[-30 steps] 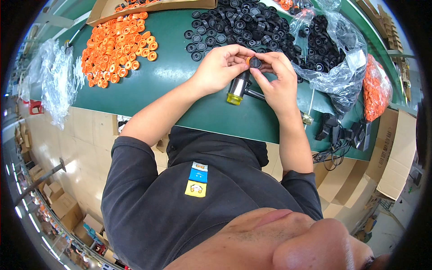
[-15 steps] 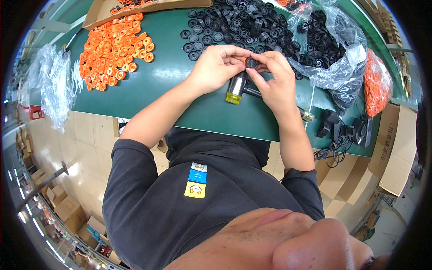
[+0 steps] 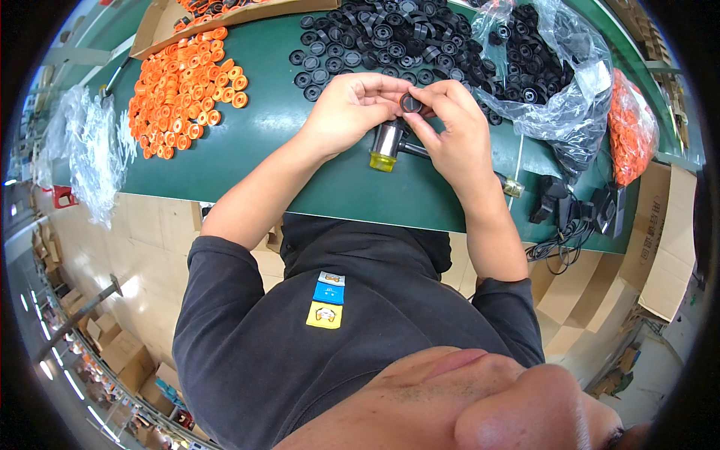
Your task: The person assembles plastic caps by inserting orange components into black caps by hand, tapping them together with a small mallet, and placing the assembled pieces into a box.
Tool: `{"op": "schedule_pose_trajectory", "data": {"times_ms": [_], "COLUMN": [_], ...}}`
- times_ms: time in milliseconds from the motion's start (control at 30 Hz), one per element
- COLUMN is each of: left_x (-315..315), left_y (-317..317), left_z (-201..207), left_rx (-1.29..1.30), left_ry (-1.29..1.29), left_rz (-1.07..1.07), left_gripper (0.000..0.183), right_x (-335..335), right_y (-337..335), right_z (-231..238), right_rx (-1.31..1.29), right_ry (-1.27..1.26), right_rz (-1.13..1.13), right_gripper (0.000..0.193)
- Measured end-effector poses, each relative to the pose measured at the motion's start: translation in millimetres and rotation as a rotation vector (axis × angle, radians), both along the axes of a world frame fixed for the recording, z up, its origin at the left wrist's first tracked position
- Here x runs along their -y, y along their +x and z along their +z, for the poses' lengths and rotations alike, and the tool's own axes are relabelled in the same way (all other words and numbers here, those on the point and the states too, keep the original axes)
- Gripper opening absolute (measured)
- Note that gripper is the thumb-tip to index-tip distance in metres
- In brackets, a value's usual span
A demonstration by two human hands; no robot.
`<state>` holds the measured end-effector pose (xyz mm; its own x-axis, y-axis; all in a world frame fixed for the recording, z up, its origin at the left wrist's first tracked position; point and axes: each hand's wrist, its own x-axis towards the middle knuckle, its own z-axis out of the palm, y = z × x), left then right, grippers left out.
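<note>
Over the bench, my two hands meet at a small black round cap (image 3: 410,103). My right hand (image 3: 455,124) pinches it between thumb and fingertips. From the other side, my left hand (image 3: 351,109) has its fingers curled together against the cap's left edge; what lies between them is hidden. Just below my hands rests a mallet (image 3: 388,142) with a shiny metal head and a yellow face, its dark handle running right under my right wrist. Beyond my hands spreads a pile of black round caps (image 3: 390,37). Orange round caps (image 3: 176,94) are heaped at the left.
A cardboard tray (image 3: 154,34) with orange and black parts lies at the back left. Clear bags of black caps (image 3: 551,112) and orange parts (image 3: 631,131) sit at the right. A black cabled device (image 3: 555,202) is near the right front edge of the green bench (image 3: 262,142).
The black cap has turned in my fingers and now shows a ring-like rim. The orange sliver beside it no longer shows. My hands stay close together.
</note>
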<state>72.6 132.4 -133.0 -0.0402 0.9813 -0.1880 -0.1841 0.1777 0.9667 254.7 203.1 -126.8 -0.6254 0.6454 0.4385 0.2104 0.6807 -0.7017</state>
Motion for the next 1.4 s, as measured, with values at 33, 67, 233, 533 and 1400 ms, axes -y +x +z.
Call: {"op": "schedule_pose_trajectory", "data": {"times_ms": [33,67,233,533,1400], "left_x": [0,0,-1,0,-2], "left_y": [0,-1,8,1,8], "left_z": [-1,-3,-5,-6,-18], "left_rx": [-0.001,0.074,0.082,0.045,0.051], "left_ry": [-0.003,0.035,0.119,0.179,0.205], "left_rz": [-0.002,0.024,0.096,0.082,0.134], "left_gripper": [0.035,0.032,0.021,0.022,0.027], "right_x": [0,1,1,1,-5], "right_y": [-1,-1,-3,-7,-4], "right_z": [2,2,-1,-12,-20], "right_rx": [-0.006,-0.013,-0.046,-0.36,-0.351], "right_ry": [0.01,0.021,0.008,-0.705,-0.925], "right_rz": [-0.006,-0.011,-0.02,0.067,0.102], "right_gripper": [0.031,0.031,0.032,0.032,0.024]}}
